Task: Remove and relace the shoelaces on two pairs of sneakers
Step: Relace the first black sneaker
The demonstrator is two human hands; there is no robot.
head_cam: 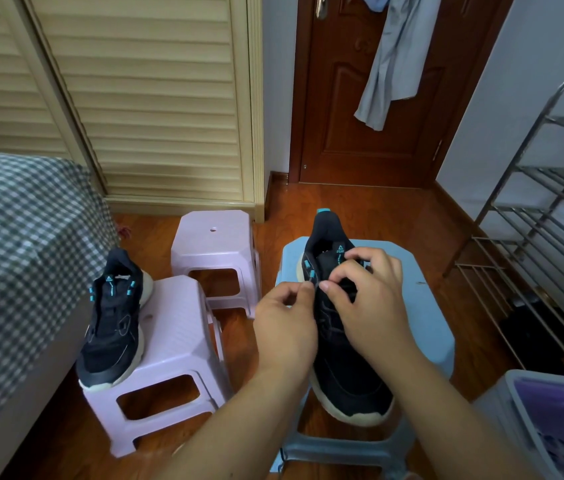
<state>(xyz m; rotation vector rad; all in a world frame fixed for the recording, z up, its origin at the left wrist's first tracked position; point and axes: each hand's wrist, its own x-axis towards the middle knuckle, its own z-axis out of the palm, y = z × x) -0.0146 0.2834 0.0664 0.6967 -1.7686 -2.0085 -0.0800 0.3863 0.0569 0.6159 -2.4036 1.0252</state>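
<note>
On the blue stool [422, 289], both hands, left [285, 322] and right [365, 299], pinch the lace [351, 284] over the sneaker [346, 368]; a slipping pinch could drop the end back through its eyelet.

sneakers [342, 341]: 2; pink stools [169, 341]: 2; blue stool [422, 306]: 1; hands [285, 327]: 2

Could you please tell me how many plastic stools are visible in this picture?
3: a blue stool under the sneaker being handled, a near pink stool carrying the other sneaker, and a far pink stool behind it. None appears hidden.
</note>
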